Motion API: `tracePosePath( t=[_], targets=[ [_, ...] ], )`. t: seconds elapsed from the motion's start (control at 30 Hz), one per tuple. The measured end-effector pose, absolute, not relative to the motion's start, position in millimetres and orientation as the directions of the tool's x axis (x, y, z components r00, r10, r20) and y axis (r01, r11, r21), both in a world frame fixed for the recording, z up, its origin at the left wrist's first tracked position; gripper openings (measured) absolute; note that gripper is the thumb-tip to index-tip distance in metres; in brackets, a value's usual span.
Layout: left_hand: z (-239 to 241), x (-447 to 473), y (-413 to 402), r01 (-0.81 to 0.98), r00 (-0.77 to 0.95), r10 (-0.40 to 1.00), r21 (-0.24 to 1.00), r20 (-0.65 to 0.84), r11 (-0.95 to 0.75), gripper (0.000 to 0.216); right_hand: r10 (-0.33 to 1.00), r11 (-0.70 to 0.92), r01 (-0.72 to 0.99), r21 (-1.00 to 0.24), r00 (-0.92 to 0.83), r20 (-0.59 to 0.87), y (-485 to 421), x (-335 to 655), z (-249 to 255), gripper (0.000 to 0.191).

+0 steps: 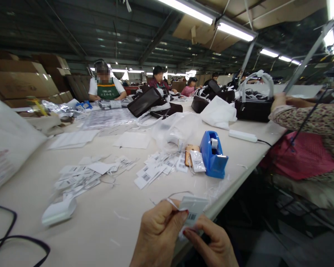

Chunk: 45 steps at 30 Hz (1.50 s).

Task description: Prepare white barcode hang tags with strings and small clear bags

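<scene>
Near the table's front edge, my left hand (160,226) pinches a white hang tag (193,207) with a barcode on it, its thin string looping out over the fingers. My right hand (211,237) is closed on the lower right side of the same tag, thumb and forefinger together. Some clear or white material shows under the tag between the hands, too small to make out. Beyond them lies a spread of barcode tags (149,172), with a second heap of tags (80,176) to the left.
A blue tape dispenser (213,155) stands beside a wooden-looking phone case (189,155). A white roll (59,211) and a black cord (22,239) lie left. Dark bags (146,102) and plastic wrap fill the far side. A co-worker's sleeve (308,115) reaches in at right.
</scene>
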<state>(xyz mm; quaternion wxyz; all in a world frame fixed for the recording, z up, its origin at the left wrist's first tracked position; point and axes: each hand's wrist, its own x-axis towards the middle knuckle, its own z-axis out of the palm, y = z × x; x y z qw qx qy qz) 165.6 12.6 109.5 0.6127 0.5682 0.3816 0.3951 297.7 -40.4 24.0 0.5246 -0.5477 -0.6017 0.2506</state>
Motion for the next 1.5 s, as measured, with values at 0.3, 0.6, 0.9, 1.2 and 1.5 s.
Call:
tracePosePath(
  t=[0.3, 0.6, 0.9, 1.2, 1.5],
  targets=[
    [107, 171, 17, 0.03, 0.452, 0.891, 0.999, -0.031, 0.019, 0.011, 0.926, 0.256, 0.358, -0.898, 0.175, 0.334, -40, 295, 25, 0.01],
    [111, 174, 24, 0.045, 0.476, 0.878, 0.998, -0.06, 0.044, 0.014, 0.951, 0.195, 0.301, -0.934, 0.175, 0.255, -41, 295, 36, 0.016],
    [112, 178, 32, -0.061, 0.487, 0.864, 0.981, -0.13, 0.182, 0.015, 0.982, 0.111, 0.154, -0.982, 0.132, 0.132, -43, 294, 45, 0.016],
    [111, 181, 33, -0.163, 0.488, 0.858, 0.949, -0.161, 0.271, 0.014, 0.973, 0.106, 0.173, -0.979, 0.183, 0.138, -43, 295, 42, 0.016],
    [114, 184, 32, -0.189, 0.493, 0.855, 0.938, -0.164, 0.289, 0.012, 0.96, 0.052, 0.113, -0.992, 0.269, 0.081, -45, 293, 42, 0.019]
  ],
)
